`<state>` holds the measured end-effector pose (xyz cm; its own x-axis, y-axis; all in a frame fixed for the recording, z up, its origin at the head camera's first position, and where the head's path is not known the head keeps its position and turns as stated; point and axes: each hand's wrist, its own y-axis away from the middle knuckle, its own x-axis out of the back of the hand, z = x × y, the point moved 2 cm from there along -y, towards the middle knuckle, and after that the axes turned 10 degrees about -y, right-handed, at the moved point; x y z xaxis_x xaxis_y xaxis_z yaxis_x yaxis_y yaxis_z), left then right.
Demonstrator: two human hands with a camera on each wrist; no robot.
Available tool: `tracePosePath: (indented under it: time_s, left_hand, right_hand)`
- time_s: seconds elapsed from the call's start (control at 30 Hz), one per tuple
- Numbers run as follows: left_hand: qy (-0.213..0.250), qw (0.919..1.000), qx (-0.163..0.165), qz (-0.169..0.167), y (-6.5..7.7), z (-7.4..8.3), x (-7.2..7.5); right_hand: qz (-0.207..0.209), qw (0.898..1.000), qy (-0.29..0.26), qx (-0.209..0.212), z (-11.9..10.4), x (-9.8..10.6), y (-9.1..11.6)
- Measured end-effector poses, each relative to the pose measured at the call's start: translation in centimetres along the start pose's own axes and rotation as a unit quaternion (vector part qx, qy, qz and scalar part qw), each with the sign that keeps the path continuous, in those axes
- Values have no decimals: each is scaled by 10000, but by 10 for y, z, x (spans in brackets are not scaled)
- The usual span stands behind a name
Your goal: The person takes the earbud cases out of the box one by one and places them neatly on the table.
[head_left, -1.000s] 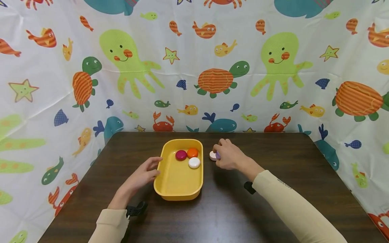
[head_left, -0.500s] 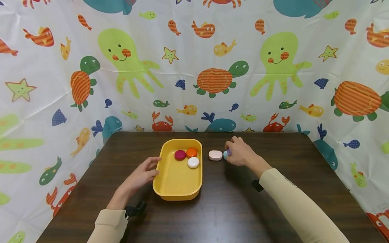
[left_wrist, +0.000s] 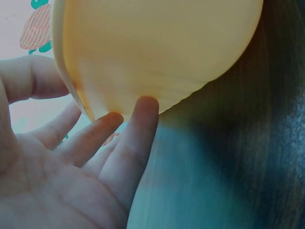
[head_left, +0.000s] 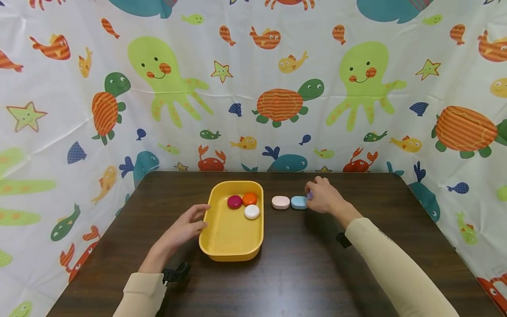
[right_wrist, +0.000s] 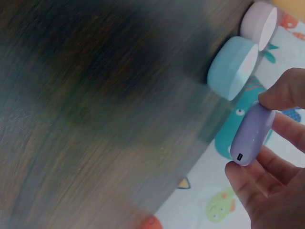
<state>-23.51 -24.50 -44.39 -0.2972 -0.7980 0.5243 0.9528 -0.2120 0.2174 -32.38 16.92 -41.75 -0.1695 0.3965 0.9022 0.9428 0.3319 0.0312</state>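
My right hand (head_left: 326, 198) pinches a small purple earbud case (right_wrist: 252, 133) between thumb and fingers, close over the table's far part. A small dark port shows on the case's end in the right wrist view. Just left of that hand, a blue oval case (head_left: 299, 202) and a pale pink one (head_left: 280, 202) lie side by side on the table. My left hand (head_left: 186, 226) touches the left side of a yellow tray (head_left: 231, 257), its fingertips (left_wrist: 147, 106) at the outer wall. Inside the tray are a magenta round case (head_left: 234, 202), an orange one (head_left: 250, 199) and a white one (head_left: 251, 212).
Everything stands on a dark wooden table (head_left: 309, 273). A white curtain (head_left: 237, 110) printed with sea animals hangs right behind the table's far edge and along both sides. Dark wrist straps (head_left: 176, 273) show at the sleeves.
My right hand has moved right along the table with the purple earbud case, uncovering first the pink case and then the blue one. The left hand stays at the tray.
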Motion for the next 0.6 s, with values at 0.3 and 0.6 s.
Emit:
tracePosePath:
  time_s: [0.3, 0.6]
  left_hand:
    - [9, 10000, -12, 11, 0, -3, 0]
    - [40, 10000, -3, 11, 1, -1, 0]
  right_hand:
    - [-48, 9999, -11, -143, 10, -5, -1]
    - [-191, 9994, 4, -299, 17, -13, -2]
